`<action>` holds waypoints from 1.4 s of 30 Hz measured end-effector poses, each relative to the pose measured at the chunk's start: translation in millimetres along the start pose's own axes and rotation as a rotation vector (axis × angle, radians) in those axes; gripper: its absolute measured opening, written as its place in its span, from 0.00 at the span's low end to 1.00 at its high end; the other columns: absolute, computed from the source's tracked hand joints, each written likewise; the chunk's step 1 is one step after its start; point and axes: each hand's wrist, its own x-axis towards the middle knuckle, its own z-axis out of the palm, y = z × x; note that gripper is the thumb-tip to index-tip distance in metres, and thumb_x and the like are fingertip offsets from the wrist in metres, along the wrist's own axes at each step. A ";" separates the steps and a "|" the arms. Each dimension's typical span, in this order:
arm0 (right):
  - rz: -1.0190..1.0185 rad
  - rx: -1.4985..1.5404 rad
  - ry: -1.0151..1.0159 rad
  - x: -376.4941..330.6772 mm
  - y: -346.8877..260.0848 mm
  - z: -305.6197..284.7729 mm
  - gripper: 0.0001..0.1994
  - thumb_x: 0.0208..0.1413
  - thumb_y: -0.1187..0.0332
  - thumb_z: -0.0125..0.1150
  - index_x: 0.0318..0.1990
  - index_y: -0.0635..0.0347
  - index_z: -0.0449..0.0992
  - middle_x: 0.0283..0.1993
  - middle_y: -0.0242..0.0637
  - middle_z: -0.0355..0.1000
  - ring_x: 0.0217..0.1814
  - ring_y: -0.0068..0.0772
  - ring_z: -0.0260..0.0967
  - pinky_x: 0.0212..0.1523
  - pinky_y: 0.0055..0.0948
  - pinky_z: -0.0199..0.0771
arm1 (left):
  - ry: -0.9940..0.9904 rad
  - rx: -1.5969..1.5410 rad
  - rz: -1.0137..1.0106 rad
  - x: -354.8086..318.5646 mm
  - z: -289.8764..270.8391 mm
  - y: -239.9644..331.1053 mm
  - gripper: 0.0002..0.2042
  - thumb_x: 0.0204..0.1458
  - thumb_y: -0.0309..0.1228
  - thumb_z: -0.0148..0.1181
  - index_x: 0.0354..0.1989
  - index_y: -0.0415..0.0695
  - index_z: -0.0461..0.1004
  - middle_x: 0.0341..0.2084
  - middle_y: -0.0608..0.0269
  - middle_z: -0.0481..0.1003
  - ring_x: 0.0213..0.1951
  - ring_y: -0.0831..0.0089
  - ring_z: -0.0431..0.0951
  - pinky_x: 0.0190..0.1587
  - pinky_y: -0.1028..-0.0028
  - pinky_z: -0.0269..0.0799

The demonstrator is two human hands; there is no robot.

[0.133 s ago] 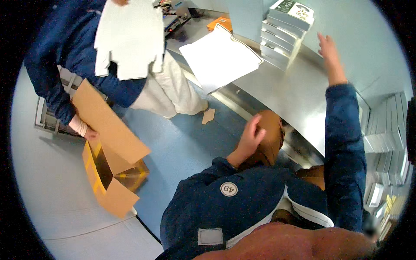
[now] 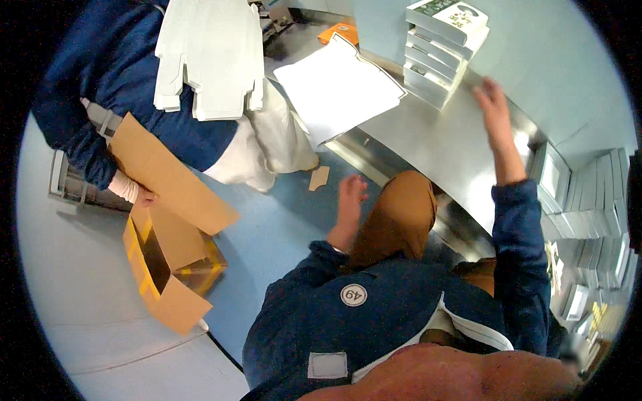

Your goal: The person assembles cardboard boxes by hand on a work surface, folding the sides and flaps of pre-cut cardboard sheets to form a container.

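While the left hand (image 2: 348, 210) and right hand (image 2: 495, 119) hover unclenched, one box stack (image 2: 438, 63) stands on one bench (image 2: 448, 144).

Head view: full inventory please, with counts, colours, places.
metal bench: one, silver, upper right
box stack: one, white and grey, on bench
paper sheets: count unclear, white, bench edge
packet: one, orange, beyond sheets
flat cartons: count unclear, white, by coworker
open carton: one, brown, yellow tape, left
cardboard scrap: one, tan, blue floor
side boxes: many, white, right edge
frame: one, grey, left edge
coworker: one, navy and white, upper left
jacket: one, navy, bottom
left hand: one, bare, beside knee
right hand: one, bare, over bench
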 end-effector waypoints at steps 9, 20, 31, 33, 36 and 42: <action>-0.204 0.484 -0.421 -39.3 -175.2 26.6 0.36 0.66 0.45 0.56 0.72 0.61 0.60 0.73 0.47 0.59 0.71 0.43 0.63 0.65 0.42 0.68 | -0.084 -0.910 -0.031 121.9 -64.5 78.7 0.23 0.70 0.50 0.45 0.59 0.43 0.67 0.56 0.58 0.71 0.57 0.60 0.73 0.58 0.58 0.69; -0.232 -0.140 -0.541 8.7 -349.6 55.5 0.51 0.56 0.35 0.62 0.66 0.82 0.61 0.57 0.67 0.71 0.57 0.54 0.75 0.51 0.42 0.80 | 0.401 0.315 0.813 150.4 -26.1 179.7 0.22 0.66 0.40 0.54 0.63 0.40 0.67 0.60 0.52 0.67 0.59 0.61 0.68 0.60 0.61 0.65; -0.296 -0.405 -0.476 46.6 -334.4 44.6 0.26 0.53 0.60 0.69 0.51 0.71 0.70 0.43 0.54 0.76 0.42 0.47 0.78 0.40 0.41 0.79 | -0.167 -0.122 0.496 141.2 76.7 233.8 0.24 0.68 0.38 0.52 0.68 0.43 0.60 0.61 0.55 0.65 0.58 0.63 0.68 0.55 0.61 0.70; -0.331 -0.341 -0.465 39.0 -325.3 23.4 0.23 0.54 0.59 0.67 0.48 0.70 0.70 0.41 0.52 0.76 0.42 0.45 0.76 0.42 0.42 0.77 | -0.202 -0.225 0.342 131.8 84.8 250.3 0.27 0.67 0.48 0.49 0.70 0.47 0.59 0.63 0.57 0.65 0.60 0.62 0.67 0.56 0.55 0.69; -0.376 -0.473 -0.363 27.2 -316.4 -7.1 0.23 0.55 0.58 0.65 0.49 0.70 0.70 0.41 0.51 0.75 0.43 0.44 0.75 0.45 0.41 0.75 | -0.305 -0.337 0.104 105.4 110.3 266.9 0.32 0.66 0.60 0.45 0.72 0.54 0.58 0.64 0.58 0.64 0.63 0.59 0.65 0.56 0.46 0.67; -0.417 -0.693 -0.422 -7.9 -284.2 -52.4 0.24 0.56 0.58 0.64 0.50 0.71 0.69 0.42 0.59 0.75 0.45 0.54 0.75 0.46 0.47 0.74 | -0.544 -0.455 -0.368 95.8 180.1 227.6 0.35 0.65 0.65 0.38 0.74 0.59 0.50 0.70 0.57 0.53 0.67 0.52 0.59 0.57 0.32 0.67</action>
